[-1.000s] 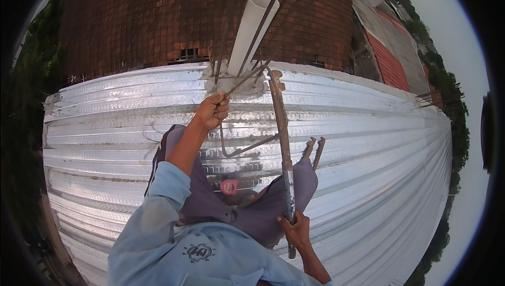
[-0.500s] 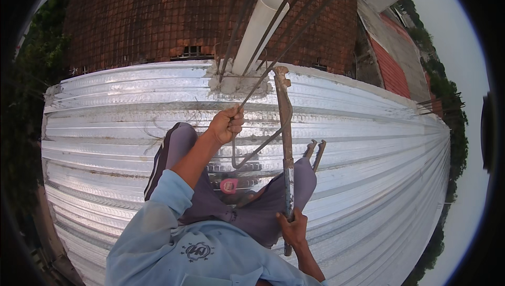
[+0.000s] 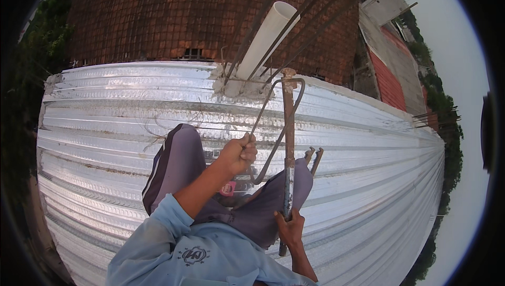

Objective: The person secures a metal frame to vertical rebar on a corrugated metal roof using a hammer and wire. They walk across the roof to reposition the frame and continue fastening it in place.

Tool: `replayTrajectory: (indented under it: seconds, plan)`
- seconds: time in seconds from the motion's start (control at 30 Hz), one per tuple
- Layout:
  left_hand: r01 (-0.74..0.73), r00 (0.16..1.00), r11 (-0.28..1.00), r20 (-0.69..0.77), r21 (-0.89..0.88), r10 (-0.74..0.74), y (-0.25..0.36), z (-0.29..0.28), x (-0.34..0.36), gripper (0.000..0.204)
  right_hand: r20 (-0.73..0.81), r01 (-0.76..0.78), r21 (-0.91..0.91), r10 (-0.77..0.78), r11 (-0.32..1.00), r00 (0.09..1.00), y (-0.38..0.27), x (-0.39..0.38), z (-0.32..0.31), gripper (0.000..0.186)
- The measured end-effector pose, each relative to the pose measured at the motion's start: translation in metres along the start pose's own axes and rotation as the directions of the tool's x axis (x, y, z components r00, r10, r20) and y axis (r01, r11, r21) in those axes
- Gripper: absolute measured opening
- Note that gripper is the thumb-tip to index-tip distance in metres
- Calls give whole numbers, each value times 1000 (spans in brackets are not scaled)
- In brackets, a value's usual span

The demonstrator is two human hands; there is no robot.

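My left hand [image 3: 239, 154] is closed round one side of a bent steel rod [image 3: 274, 152], shaped into a narrow loop with rounded corners. The loop's far end crosses the rusty head of a long metal bending bar [image 3: 289, 123]. My right hand [image 3: 291, 227] grips the near end of this bar, which stretches away from me over my right leg. Whether the rod is seated in the bar's head I cannot tell. Between my legs lies a pink tape measure [image 3: 227, 188], partly covered by my left forearm. A two-pronged metal piece [image 3: 314, 160] shows past my right knee.
I sit on a ribbed silvery metal deck [image 3: 363, 133]. Beyond the left hand, a white pipe [image 3: 268, 39] and several upright reinforcing bars [image 3: 336, 15] rise from rough concrete [image 3: 239, 87] at the deck's far edge. A brown tiled roof [image 3: 152, 15] lies behind it.
My left hand has moved right and nearer to me with the rod. The rod's loop has swung right, its far end now across the bar's head. My right hand stays on the bar.
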State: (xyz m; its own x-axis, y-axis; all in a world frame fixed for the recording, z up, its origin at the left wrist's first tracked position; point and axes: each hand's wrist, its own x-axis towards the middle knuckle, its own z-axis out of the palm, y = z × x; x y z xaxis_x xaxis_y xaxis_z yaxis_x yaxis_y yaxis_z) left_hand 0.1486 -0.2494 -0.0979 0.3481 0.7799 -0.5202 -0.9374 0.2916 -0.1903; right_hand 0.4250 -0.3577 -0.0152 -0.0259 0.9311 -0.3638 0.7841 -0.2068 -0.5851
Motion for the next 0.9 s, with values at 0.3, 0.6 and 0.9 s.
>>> replayTrajectory:
  seconds: [0.3,0.6,0.9]
  plan:
    - [-48,997,998,-52,31,50,-7,37,-36,23,-6,38,-37,-38,999,999,-9,-3,6,37]
    - [-84,994,995,-63,48,87,-3,17,-42,12,-45,105,-84,-109,991,993,-4,-2,18,38]
    - [-347,914,902,-124,258,387,-21,30,-58,18,-13,127,-145,-130,981,991,-16,-4,22,38]
